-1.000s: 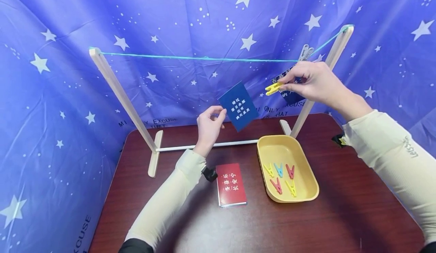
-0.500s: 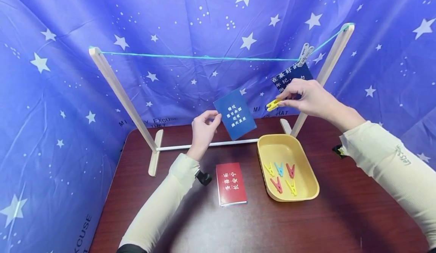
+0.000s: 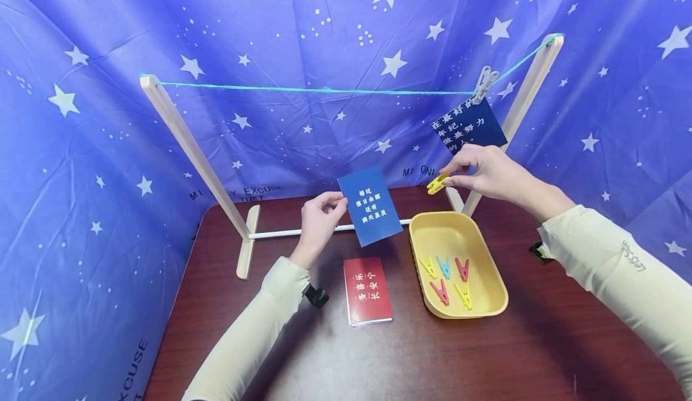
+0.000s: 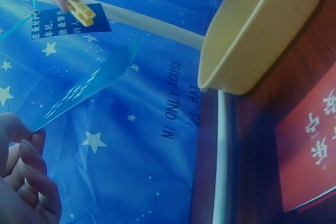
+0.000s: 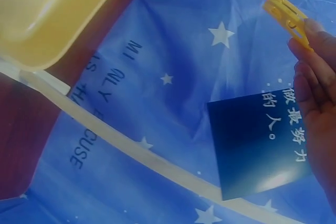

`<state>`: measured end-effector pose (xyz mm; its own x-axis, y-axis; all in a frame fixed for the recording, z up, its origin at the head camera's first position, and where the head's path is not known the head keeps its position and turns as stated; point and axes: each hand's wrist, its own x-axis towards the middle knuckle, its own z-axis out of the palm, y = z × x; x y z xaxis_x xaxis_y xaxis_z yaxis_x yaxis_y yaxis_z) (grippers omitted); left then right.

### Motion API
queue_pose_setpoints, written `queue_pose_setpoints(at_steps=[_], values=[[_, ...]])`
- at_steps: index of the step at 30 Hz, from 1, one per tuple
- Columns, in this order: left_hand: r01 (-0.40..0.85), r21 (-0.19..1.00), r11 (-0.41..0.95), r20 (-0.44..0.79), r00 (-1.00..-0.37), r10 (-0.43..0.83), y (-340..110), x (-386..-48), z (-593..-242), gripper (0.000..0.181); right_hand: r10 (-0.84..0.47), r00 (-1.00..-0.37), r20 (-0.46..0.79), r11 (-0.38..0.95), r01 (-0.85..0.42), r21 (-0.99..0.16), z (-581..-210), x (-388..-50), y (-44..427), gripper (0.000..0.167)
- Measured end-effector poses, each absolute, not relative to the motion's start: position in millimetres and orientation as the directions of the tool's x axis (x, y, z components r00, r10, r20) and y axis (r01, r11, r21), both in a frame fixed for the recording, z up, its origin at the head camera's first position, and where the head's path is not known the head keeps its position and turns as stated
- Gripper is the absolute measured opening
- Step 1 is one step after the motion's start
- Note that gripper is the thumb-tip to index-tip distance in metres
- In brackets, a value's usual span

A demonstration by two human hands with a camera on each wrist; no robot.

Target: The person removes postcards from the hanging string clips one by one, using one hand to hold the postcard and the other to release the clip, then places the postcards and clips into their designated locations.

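My left hand (image 3: pixel 320 224) pinches the left edge of a blue card (image 3: pixel 370 206) with white characters, held in the air before the stand's lower bar. Between thumb and fingertips, my right hand (image 3: pixel 486 176) grips a yellow clothespin (image 3: pixel 436 183) above the tray's back edge. Beyond that hand, a dark blue card (image 3: pixel 473 123) hangs tilted from the turquoise string (image 3: pixel 303 90) by a whitish clothespin (image 3: pixel 485 85). The right wrist view shows the yellow clothespin (image 5: pixel 287 17) pointing away from the fingers, apart from the hanging card (image 5: pixel 257 150).
A yellow tray (image 3: pixel 503 293) holds several red, yellow and blue clothespins. Left of it, a stack of cards with a red one (image 3: pixel 369 290) on top lies on the dark wooden table (image 3: pixel 421 359). Wooden posts (image 3: pixel 189 155) carry the string, joined below by a white bar (image 3: pixel 281 233).
Both hands have come down, away from the string. The blue card in my left hand is lower and slightly left; the yellow clothespin has dropped with my right hand, uncovering more of the hanging card.
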<state>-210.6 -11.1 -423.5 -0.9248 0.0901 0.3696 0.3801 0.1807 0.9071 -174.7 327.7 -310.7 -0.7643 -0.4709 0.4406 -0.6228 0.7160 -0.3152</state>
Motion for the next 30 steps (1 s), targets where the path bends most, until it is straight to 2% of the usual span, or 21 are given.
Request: queue_pose_setpoints(at_steps=[6, 13, 22, 30], values=[[0.331, 0.925, 0.186, 0.314, -0.942, 0.117, -15.2, -205.3, -431.4, 0.015, -0.465, -0.787, 0.405, 0.73, -0.6, -0.328, -324.5, -173.6, 331.0, 0.021], [0.289, 0.936, 0.201, 0.267, -0.955, 0.129, -20.6, -199.5, -444.0, 0.016, -0.424, -0.849, 0.314, 0.773, -0.52, -0.364, -338.9, -171.3, 333.9, 0.015], [0.245, 0.947, 0.21, 0.224, -0.967, 0.117, -28.7, -191.7, -457.8, 0.018, -0.41, -0.881, 0.236, 0.79, -0.472, -0.392, -360.2, -172.1, 336.5, 0.015], [0.213, 0.957, 0.195, 0.196, -0.975, 0.106, -36.2, -187.4, -467.6, 0.018, -0.408, -0.894, 0.185, 0.817, -0.448, -0.363, -373.7, -172.0, 336.1, 0.019]])
